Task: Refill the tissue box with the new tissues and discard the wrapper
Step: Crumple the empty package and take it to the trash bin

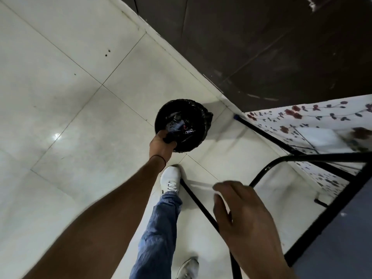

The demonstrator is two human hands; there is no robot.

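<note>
A round black trash bin (201, 115) lined with a black bag stands on the white tiled floor near the wall corner. My left hand (162, 144) reaches down over its near rim, fingers closed on a dark crumpled wrapper (181, 128) with white lettering that lies in the bin's mouth. My right hand (239, 210) hangs in the air at the lower right, fingers loosely spread, holding nothing. On the floral-cloth table at the right lies a white blurred block (320, 137); I cannot tell whether it is the tissue box.
A table with a floral cloth (302, 121) and black metal legs (201, 204) stands at the right. A dark wall (261, 47) runs behind the bin. My feet in white shoes (170, 180) stand just before the bin. Open tiled floor (60, 97) spreads to the left.
</note>
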